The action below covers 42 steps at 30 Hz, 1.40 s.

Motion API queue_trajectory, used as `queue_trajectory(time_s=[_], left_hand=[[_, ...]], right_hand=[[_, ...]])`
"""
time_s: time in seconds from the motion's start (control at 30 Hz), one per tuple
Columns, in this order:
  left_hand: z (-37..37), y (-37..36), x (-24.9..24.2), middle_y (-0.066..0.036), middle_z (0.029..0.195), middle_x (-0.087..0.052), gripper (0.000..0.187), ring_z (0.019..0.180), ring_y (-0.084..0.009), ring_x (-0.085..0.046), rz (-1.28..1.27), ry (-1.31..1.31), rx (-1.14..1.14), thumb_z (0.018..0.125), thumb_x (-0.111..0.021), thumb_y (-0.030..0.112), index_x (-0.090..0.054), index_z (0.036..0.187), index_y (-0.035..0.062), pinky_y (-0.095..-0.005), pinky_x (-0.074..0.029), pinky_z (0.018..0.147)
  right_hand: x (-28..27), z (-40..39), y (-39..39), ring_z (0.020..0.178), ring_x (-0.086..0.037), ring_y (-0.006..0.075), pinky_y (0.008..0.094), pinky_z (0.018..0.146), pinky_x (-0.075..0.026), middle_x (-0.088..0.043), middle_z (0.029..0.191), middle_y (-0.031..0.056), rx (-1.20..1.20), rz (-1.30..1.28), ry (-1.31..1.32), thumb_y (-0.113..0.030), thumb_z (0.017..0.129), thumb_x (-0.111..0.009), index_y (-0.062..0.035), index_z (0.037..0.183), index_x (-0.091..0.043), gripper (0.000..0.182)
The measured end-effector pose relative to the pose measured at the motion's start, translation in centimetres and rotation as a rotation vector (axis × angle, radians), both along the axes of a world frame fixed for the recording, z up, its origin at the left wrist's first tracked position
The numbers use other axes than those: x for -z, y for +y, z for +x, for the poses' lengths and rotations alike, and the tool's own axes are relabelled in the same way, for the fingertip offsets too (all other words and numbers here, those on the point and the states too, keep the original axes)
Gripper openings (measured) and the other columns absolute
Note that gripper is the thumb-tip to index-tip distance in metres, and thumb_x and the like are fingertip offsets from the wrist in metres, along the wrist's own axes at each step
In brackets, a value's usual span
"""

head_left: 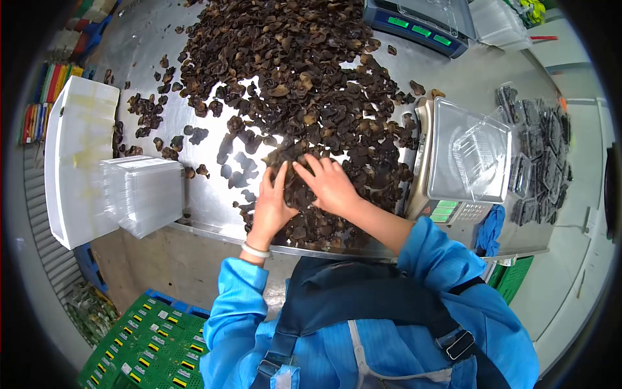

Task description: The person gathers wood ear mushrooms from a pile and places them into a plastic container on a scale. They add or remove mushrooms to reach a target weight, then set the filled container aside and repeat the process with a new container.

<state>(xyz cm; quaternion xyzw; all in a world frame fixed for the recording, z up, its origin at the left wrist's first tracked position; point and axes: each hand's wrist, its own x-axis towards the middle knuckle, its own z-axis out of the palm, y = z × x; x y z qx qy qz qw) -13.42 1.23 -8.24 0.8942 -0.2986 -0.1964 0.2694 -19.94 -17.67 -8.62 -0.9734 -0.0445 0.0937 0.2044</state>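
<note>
Dark brown wood ear mushrooms (291, 71) lie in a large heap on the metal table, thinning out toward its near edge. My left hand (272, 204) and my right hand (329, 185) meet at the near part of the heap. Between them is a clump of wood ear mushrooms (293, 178), with the fingers of both hands curled over it from either side. The fingertips sink partly among the pieces, so some of the grip is hidden. A pale band (256, 250) circles my left wrist.
Right of the heap, a scale (424, 155) carries a clear plastic tub (479, 152); filled clear packs (541, 155) sit beyond. Another scale (421, 26) stands at the back. Stacked clear tubs (146, 194) and a white foam box (78, 162) are left. Green crates (149, 343) stand below.
</note>
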Motion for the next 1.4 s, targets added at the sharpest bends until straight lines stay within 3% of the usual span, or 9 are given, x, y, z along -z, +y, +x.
queue_trajectory(time_s=[0.2, 0.37, 0.73, 0.93, 1.07, 1.23, 1.27, 1.33, 1.4], left_hand=[[-1.0, -3.0, -0.6, -0.019, 0.137, -0.047, 0.086, 0.129, -0.0395, -0.051, -0.306, 0.125, -0.098, 0.064, -0.075, -0.005, -0.046, 0.143, 0.0081, -0.0433, -0.047, 0.106], [-2.2, -6.0, -4.5, -0.014, 0.130, -0.050, 0.076, 0.129, -0.0327, -0.051, -0.367, 0.250, -0.132, 0.060, -0.066, -0.010, -0.051, 0.133, 0.0050, -0.0390, -0.040, 0.112], [-6.7, -26.5, -12.1, -0.018, 0.130, -0.050, 0.077, 0.129, -0.0371, -0.050, -0.562, 0.215, 0.399, 0.059, -0.070, -0.009, -0.053, 0.133, 0.0048, -0.0408, -0.042, 0.110], [-9.8, -37.7, -8.6, -0.020, 0.142, -0.044, 0.083, 0.131, -0.0407, -0.049, -0.511, 0.253, 0.665, 0.065, -0.069, -0.008, -0.047, 0.143, 0.0106, -0.0423, -0.044, 0.110], [-10.8, -38.8, -9.0, -0.022, 0.153, -0.036, 0.087, 0.134, -0.0428, -0.046, -0.278, 0.139, 0.693, 0.067, -0.067, -0.010, -0.044, 0.148, 0.0134, -0.0432, -0.043, 0.112], [-8.7, -37.0, -11.5, -0.014, 0.146, -0.047, 0.069, 0.120, -0.0272, -0.060, -0.279, 0.258, 0.475, 0.072, -0.080, -0.008, -0.058, 0.136, 0.0080, -0.0340, -0.062, 0.089], [-8.4, -36.7, -11.4, -0.015, 0.138, -0.052, 0.071, 0.120, -0.0294, -0.059, -0.247, 0.257, 0.425, 0.070, -0.087, 0.001, -0.059, 0.134, 0.0072, -0.0386, -0.058, 0.095], [-8.8, -36.4, -10.1, -0.015, 0.135, -0.054, 0.074, 0.122, -0.0335, -0.055, -0.270, -0.124, 0.478, 0.067, -0.092, 0.013, -0.060, 0.133, 0.0068, -0.0427, -0.052, 0.102], [-10.1, -36.5, -7.7, -0.016, 0.134, -0.053, 0.075, 0.125, -0.0373, -0.051, -0.274, -0.001, 0.500, 0.066, -0.093, 0.021, -0.061, 0.132, 0.0063, -0.0444, -0.046, 0.105]], right_hand=[[0.2, -1.2, 0.6, 0.124, -0.050, 0.0402, 0.0459, 0.103, -0.049, -0.046, 0.138, 0.0165, 0.294, 0.588, -0.074, 0.002, 0.066, -0.078, -0.0062, 0.138, -0.047, 0.078], [-2.6, -3.5, -1.2, 0.126, -0.049, 0.0415, 0.0471, 0.104, -0.048, -0.046, 0.136, 0.0162, 0.391, 0.642, -0.195, 0.009, 0.063, -0.072, -0.0058, 0.135, -0.047, 0.078], [-11.8, -13.6, -17.3, 0.124, -0.052, 0.0421, 0.0469, 0.105, -0.045, -0.050, 0.131, 0.0202, 0.757, 0.445, -0.579, 0.003, 0.069, -0.072, -0.0032, 0.130, -0.051, 0.065], [-8.9, -19.4, -25.4, 0.122, -0.053, 0.0435, 0.0462, 0.101, -0.048, -0.051, 0.132, 0.0199, 1.021, 0.411, -0.472, 0.000, 0.071, -0.072, -0.0037, 0.132, -0.050, 0.065], [-8.6, -22.1, -27.0, 0.125, -0.053, 0.0409, 0.0435, 0.102, -0.048, -0.048, 0.138, 0.0166, 0.955, 0.246, -0.279, 0.004, 0.072, -0.071, -0.0068, 0.139, -0.048, 0.072], [-9.2, -26.3, -27.6, 0.114, -0.060, 0.0367, 0.0447, 0.094, -0.050, -0.055, 0.130, 0.0152, 1.093, 0.345, -0.336, -0.004, 0.081, -0.071, -0.0064, 0.134, -0.053, 0.056], [-9.2, -26.8, -27.7, 0.110, -0.062, 0.0358, 0.0443, 0.092, -0.051, -0.057, 0.127, 0.0148, 1.182, 0.381, -0.256, -0.005, 0.083, -0.071, -0.0067, 0.135, -0.052, 0.056], [-9.4, -27.3, -27.6, 0.101, -0.067, 0.0342, 0.0436, 0.087, -0.053, -0.062, 0.121, 0.0138, 1.342, 0.456, -0.085, -0.008, 0.086, -0.072, -0.0073, 0.137, -0.050, 0.055], [-7.3, -26.9, -27.2, 0.095, -0.068, 0.0324, 0.0430, 0.083, -0.054, -0.065, 0.116, 0.0131, 1.366, 0.482, -0.138, -0.010, 0.088, -0.072, -0.0084, 0.140, -0.046, 0.058]])
